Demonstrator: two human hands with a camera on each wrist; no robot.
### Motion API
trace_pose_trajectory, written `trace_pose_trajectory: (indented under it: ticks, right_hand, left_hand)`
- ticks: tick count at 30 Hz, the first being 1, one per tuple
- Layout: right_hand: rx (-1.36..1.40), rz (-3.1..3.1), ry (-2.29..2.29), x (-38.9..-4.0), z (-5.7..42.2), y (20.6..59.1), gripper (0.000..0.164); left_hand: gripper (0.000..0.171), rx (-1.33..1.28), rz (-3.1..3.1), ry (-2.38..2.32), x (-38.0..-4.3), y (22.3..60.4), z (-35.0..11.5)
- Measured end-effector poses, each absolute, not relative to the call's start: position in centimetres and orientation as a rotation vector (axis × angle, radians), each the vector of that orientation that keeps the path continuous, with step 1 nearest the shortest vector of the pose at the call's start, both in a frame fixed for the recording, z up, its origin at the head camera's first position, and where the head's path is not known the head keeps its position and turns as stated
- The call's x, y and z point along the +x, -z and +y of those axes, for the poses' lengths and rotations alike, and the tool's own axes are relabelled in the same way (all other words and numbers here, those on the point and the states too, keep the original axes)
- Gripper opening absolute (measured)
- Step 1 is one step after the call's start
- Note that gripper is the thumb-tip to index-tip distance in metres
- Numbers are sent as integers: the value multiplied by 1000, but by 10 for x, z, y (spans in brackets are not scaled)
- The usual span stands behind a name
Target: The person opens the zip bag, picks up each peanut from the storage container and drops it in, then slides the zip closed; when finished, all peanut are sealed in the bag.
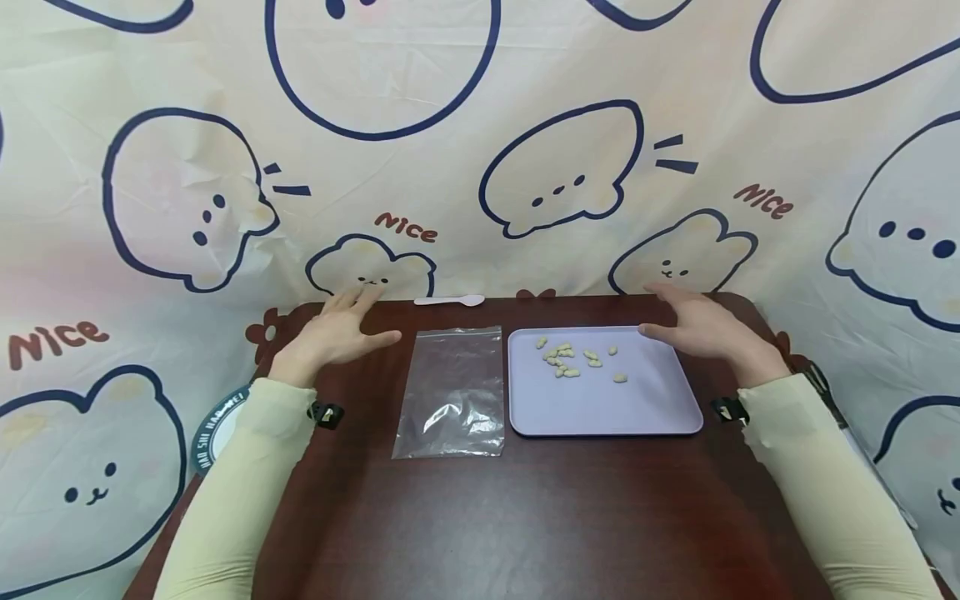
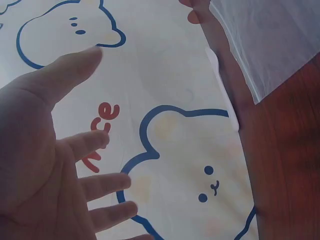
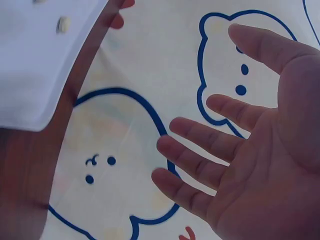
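Observation:
My left hand (image 1: 333,336) is held over the table's far left part, fingers spread and nothing in it. Beside it, to the right, a clear zip bag (image 1: 453,392) lies flat, with its zip edge at the far end. A pale lavender tray (image 1: 607,408) is just right of the bag. Several small, pale, peanut-like pieces (image 1: 564,352) are scattered over the tray's far left half. My right hand (image 1: 708,333) hovers near the tray's far right corner, thumb apart from the straight fingers, holding nothing. In the right wrist view its palm (image 3: 270,170) is bare.
A white plastic spoon (image 1: 450,300) lies along the table's far edge, against the patterned cloth (image 1: 555,75). At the left edge is a round, dark green-rimmed object with lettering (image 1: 204,442). The dark brown table (image 1: 480,525) extends towards me.

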State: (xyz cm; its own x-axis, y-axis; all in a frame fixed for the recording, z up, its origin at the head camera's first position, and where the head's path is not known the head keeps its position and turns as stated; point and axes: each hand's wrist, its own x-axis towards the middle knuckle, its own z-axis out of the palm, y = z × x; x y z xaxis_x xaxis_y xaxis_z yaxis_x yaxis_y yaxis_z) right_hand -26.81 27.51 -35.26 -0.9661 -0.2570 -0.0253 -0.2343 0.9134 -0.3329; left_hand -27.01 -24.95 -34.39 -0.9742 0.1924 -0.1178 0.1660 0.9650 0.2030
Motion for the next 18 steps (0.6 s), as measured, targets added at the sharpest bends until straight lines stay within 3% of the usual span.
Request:
trace_pose_trajectory:
  ticks: [18]
  right_hand:
    - [-423,2929,739,-270,246,370,63]
  left_hand:
    - [85,360,2894,-499,-272,356,-249]
